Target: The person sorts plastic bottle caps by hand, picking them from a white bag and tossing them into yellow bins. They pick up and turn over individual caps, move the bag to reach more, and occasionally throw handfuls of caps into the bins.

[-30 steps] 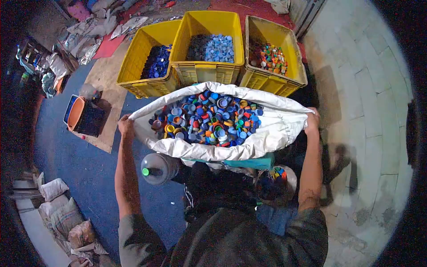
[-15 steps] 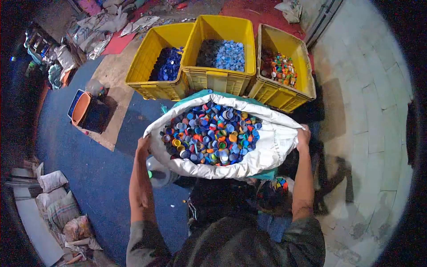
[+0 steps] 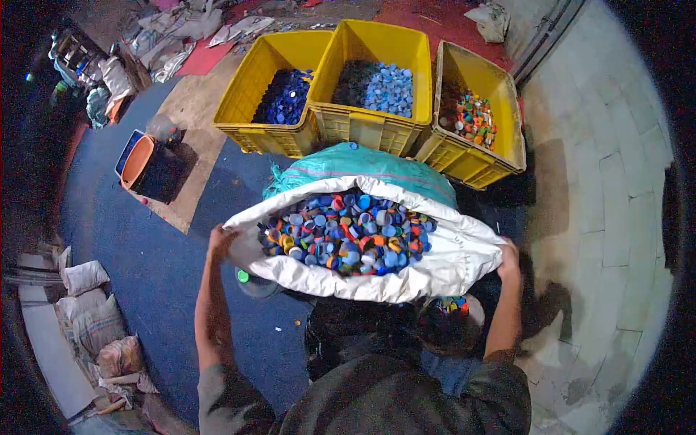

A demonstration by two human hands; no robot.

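Note:
A white sack (image 3: 464,250) lies wide open in front of me, filled with bottle caps (image 3: 348,232) in blue, red, orange and other colours. Its rolled rim is gripped at the left end by my left hand (image 3: 221,241) and at the right end by my right hand (image 3: 509,255). Both hands are closed on the cloth; some fingertips are hidden by it. Just beyond the white sack is a teal sack (image 3: 362,163), with one blue cap (image 3: 353,146) on top.
Three yellow crates (image 3: 370,125) of caps stand beyond the sacks. An orange tub (image 3: 138,161) is at the left, and filled sacks (image 3: 94,319) lie lower left. A round container of caps (image 3: 471,319) sits near my right arm; a wall (image 3: 609,203) is at the right.
Both hands and the white sack's rim have moved toward me and slightly apart. More of the teal sack shows behind it, and the caps have shifted inside. The view has moved slightly.

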